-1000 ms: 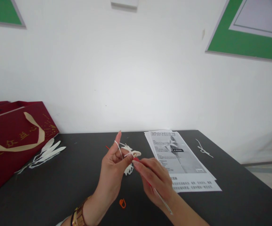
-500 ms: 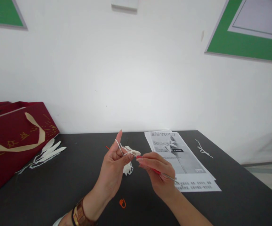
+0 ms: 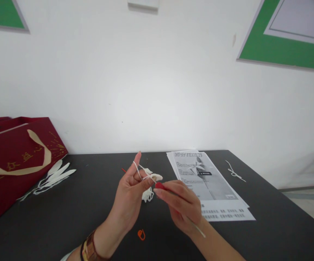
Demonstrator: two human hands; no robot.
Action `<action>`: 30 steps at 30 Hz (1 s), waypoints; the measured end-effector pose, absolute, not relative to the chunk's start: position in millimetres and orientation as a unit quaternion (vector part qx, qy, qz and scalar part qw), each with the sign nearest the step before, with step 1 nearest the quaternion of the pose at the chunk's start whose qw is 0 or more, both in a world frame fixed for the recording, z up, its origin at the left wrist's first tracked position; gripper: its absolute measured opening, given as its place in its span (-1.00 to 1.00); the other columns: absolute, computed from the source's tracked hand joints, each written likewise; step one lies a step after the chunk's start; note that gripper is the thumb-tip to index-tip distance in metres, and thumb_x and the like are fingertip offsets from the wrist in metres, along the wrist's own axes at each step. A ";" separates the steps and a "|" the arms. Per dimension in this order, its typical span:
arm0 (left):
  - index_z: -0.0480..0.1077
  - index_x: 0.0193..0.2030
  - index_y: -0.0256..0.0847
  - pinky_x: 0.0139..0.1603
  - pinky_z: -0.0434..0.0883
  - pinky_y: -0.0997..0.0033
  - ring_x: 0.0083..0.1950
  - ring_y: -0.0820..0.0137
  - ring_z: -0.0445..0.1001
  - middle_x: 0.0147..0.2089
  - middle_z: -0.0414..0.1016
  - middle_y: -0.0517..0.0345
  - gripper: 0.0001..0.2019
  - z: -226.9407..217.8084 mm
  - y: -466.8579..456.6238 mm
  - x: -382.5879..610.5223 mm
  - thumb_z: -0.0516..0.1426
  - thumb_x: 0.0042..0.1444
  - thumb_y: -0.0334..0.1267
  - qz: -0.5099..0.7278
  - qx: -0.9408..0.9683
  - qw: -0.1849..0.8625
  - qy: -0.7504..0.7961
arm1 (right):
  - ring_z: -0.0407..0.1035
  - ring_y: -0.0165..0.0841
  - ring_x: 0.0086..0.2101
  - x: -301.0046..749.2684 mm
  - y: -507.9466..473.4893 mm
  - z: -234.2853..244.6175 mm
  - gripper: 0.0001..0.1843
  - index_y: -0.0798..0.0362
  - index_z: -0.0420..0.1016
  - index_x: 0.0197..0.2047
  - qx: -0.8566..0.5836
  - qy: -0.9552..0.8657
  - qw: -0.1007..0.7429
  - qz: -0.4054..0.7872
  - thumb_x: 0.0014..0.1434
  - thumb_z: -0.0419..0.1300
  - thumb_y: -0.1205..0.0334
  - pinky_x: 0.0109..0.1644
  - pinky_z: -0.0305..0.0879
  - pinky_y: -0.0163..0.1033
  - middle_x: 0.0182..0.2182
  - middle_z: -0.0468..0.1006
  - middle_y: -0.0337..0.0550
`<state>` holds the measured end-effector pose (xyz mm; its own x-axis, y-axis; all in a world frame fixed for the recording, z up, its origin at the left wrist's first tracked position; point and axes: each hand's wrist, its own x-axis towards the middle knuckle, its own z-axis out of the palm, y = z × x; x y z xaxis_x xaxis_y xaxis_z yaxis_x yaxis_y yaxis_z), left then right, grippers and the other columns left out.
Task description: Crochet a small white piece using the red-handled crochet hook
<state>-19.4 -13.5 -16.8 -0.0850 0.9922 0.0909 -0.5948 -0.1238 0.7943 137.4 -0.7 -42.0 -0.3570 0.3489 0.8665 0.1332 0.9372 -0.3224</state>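
My left hand (image 3: pixel 129 197) is raised above the black table (image 3: pixel 64 217), forefinger pointing up with white yarn (image 3: pixel 137 170) looped over it. Its thumb and fingers pinch a small white crochet piece (image 3: pixel 153 177), and a yarn tail hangs below. My right hand (image 3: pixel 182 206) is closed around a crochet hook with a red grip (image 3: pixel 160 186); the hook's tip meets the white piece, and its metal end sticks out past my wrist. The two hands almost touch.
Printed instruction sheets (image 3: pixel 208 188) lie to the right of my hands. An orange stitch marker (image 3: pixel 141 235) sits on the table below them. White crocheted petals (image 3: pixel 55 175) lie beside a dark red gift bag (image 3: pixel 15 159) at the left. A yarn scrap (image 3: pixel 234 172) lies far right.
My right hand has turned, swinging the hook's metal end from sideways back down toward my wrist. The left hand and the white piece have stayed almost in place.
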 end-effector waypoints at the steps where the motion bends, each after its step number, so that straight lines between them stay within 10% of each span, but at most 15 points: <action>1: 0.04 0.37 -0.07 -0.21 0.36 0.52 -0.35 0.53 0.47 -0.42 0.49 0.31 -0.19 -15.7 -12.7 -20.7 0.27 0.02 -0.48 0.665 0.338 0.597 0.294 | 0.46 -0.27 -0.20 136.3 0.1 -41.7 -0.54 -0.05 0.47 0.10 -0.160 -0.799 0.561 0.147 0.20 0.10 0.52 -0.20 0.50 -0.19 -0.16 0.57 -0.01; 9: 0.03 0.37 0.05 -0.31 0.33 0.53 -0.39 0.54 0.41 -0.43 0.48 0.33 -0.18 -19.3 -8.0 -31.0 0.28 0.03 -0.42 0.637 0.431 0.560 0.308 | 0.43 -0.42 -0.51 130.0 15.7 -38.6 -0.88 -0.04 0.63 -0.24 -0.198 -0.583 0.580 0.534 0.16 0.26 0.27 -0.52 0.46 -0.33 -0.45 0.51 -0.21; 23: -0.08 0.41 -0.04 -0.29 0.32 0.53 -0.42 0.55 0.41 -0.48 0.45 0.37 -0.11 -19.6 -11.5 -21.4 0.28 0.01 -0.46 0.674 0.350 0.556 0.336 | 0.45 -0.28 -0.26 127.7 -8.4 -48.4 -0.45 0.05 0.43 0.12 -0.201 -0.785 0.576 0.103 0.09 0.14 0.62 -0.26 0.44 -0.21 -0.22 0.57 0.03; 30: 0.02 0.38 -0.15 -0.25 0.33 0.50 -0.41 0.52 0.46 -0.50 0.48 0.32 -0.13 -11.8 -6.4 -29.5 0.30 -0.04 -0.49 0.626 0.344 0.634 0.298 | 0.48 -0.32 -0.30 129.0 0.3 -43.8 -0.59 -0.11 0.54 -0.02 -0.205 -0.725 0.596 0.278 0.18 0.14 0.53 -0.31 0.49 -0.25 -0.21 0.57 -0.10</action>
